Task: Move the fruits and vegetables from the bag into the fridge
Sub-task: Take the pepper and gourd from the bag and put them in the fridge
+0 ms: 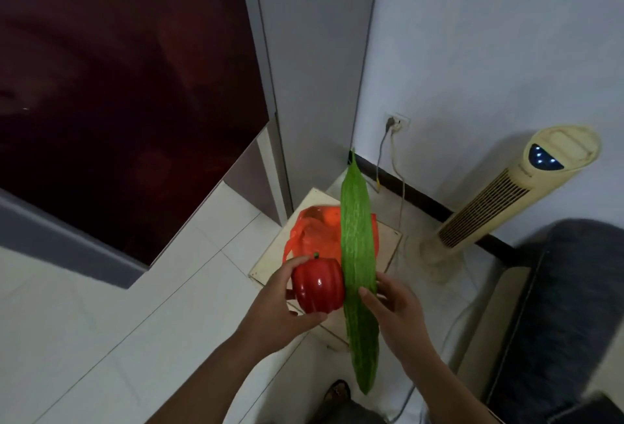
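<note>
Looking down, I see the dark red fridge (118, 85) filling the upper left, its door closed, standing on the white tiled floor (101, 322). A dark sofa (567, 305) sits at the right edge, and a cream tower fan (499, 200) stands near the wall beside it. Below my hands is a small pale wooden desk (388, 248) carrying the orange plastic bag (314, 234), which lies crumpled and open. My right hand (395, 308) grips a long green bitter gourd (358, 254), held nearly upright above the bag and desk. My left hand (280, 302) is wrapped around a glossy red bell pepper (317, 285), which touches the gourd's left side. A foot (337, 390) shows at the bottom edge.
</note>
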